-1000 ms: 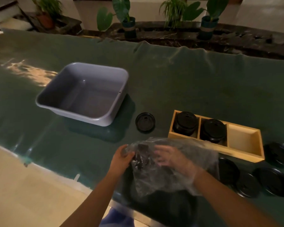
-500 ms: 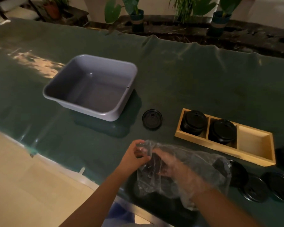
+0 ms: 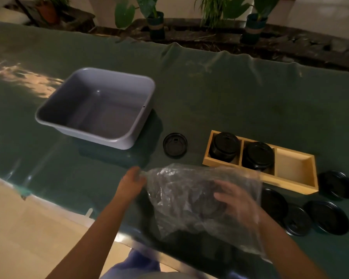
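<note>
Emptying bag [image 3: 181, 184] | pinching its mouth with left hand [image 3: 132, 184] | reaching inside with right hand [image 3: 237, 201], grip unclear | next: draw lids [image 3: 206, 206] out

I see my left hand [image 3: 132, 181] pinching the corner of a clear plastic bag [image 3: 189, 196] at the near edge of the green cloth [image 3: 210, 93]. My right hand [image 3: 237, 201] is inside the bag, blurred by the plastic, so I can't read its grip. Beyond it, a wooden tray [image 3: 290, 185] holds two stacks of black lids [image 3: 224, 147]. One lid [image 3: 175, 145] lies between the tray and a grey tub [image 3: 109, 85].
</note>
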Tool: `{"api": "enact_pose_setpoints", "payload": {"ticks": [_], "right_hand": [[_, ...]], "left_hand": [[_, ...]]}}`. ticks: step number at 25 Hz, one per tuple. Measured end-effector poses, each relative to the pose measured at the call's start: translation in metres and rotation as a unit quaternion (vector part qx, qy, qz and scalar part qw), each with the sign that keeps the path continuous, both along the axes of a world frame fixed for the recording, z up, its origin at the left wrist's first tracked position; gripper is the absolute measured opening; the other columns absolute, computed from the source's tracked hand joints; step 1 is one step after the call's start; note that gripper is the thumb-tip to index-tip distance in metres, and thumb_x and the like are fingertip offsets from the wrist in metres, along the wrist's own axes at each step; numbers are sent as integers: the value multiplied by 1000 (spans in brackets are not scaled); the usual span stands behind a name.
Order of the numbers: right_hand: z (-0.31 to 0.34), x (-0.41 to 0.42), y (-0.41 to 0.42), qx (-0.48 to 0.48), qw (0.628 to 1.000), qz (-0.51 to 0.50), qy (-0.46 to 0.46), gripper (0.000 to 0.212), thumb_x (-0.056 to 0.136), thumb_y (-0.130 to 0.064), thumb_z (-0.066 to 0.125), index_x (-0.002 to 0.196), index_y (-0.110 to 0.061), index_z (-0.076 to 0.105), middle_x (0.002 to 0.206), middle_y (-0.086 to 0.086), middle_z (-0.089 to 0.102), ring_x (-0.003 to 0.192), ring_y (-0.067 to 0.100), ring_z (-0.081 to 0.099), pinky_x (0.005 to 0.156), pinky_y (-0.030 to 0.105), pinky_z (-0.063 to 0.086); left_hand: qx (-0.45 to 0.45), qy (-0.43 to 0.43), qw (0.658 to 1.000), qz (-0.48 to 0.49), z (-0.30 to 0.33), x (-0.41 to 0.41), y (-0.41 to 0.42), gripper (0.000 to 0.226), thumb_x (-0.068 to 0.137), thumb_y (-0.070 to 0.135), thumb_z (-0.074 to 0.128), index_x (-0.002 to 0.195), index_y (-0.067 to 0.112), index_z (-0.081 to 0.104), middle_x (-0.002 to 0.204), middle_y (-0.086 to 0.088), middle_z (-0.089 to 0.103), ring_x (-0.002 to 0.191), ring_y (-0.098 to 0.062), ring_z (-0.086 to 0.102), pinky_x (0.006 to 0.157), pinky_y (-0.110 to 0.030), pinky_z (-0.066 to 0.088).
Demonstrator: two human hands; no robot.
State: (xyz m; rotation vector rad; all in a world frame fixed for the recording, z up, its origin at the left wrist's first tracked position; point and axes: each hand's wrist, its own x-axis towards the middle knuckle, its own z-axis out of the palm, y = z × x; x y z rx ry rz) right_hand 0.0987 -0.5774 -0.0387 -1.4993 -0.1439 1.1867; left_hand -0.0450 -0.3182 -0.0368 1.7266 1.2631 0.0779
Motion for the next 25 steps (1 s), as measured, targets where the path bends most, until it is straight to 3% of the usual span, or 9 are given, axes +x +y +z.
{"api": "enact_pose_setpoints", "payload": {"ticks": [2,4,6,9,12,16,21,23,25], "right_hand": [[9,-2,-23,23,999,-42,4,56,65,-29,70,119,-32,57,116,-10,58,95,11,64,66,26,55],[17,-5,-42,41,996,-79,10,52,66,-25,70,118,-27,59,113,-3,66,92,10,69,61,24,57],[23,-9,-62,45,992,-119,-2,46,71,-18,68,117,-23,61,112,3,70,96,17,69,70,35,60],[31,-6,-107,-11,980,-191,-52,47,79,-4,64,123,-16,56,118,10,65,106,29,63,88,50,52],[40,-3,-152,-47,952,-297,-60,40,85,2,56,123,-13,55,113,9,65,97,23,64,73,37,56],[49,-11,-160,46,914,-402,-6,30,88,2,48,110,-14,61,92,3,75,79,14,72,56,26,59],[59,-15,-120,128,890,-437,-3,31,86,3,46,106,-14,64,89,1,77,81,14,72,57,25,58],[64,-12,-106,159,886,-435,-12,35,79,-2,53,112,-11,62,98,4,75,89,16,71,64,26,59],[67,-7,-96,183,888,-421,-16,40,74,-7,56,114,-10,62,104,6,73,95,19,69,68,28,59]], "left_hand": [[265,-27,962,-53,20,13,-24,66,86,44,54,143,28,25,154,-14,19,140,-31,24,111,-59,20],[412,-94,866,-268,29,38,-73,75,82,68,37,146,39,9,159,-2,-3,145,-26,-2,107,-66,0],[403,-61,803,-435,15,53,-119,81,75,81,23,143,46,-4,157,4,-20,143,-22,-19,104,-71,-7],[305,55,795,-522,-24,52,-136,82,68,86,20,133,57,-21,148,8,-37,139,-22,-30,103,-74,-9],[286,114,771,-557,-58,36,-134,84,65,88,18,130,58,-25,147,6,-37,140,-26,-26,101,-72,-13],[287,201,716,-604,-78,22,-138,86,68,82,22,129,52,-33,150,-1,-36,136,-31,-33,98,-74,-18],[224,133,733,-629,-27,44,-128,75,75,61,53,139,44,19,152,4,-26,141,-24,-23,111,-61,-1],[198,-18,803,-562,9,53,-124,40,81,45,58,120,41,48,153,9,20,142,-15,19,112,-34,28],[-36,-114,897,-426,53,80,-127,21,84,50,53,103,42,56,125,12,58,114,-5,56,88,-14,45]]}}
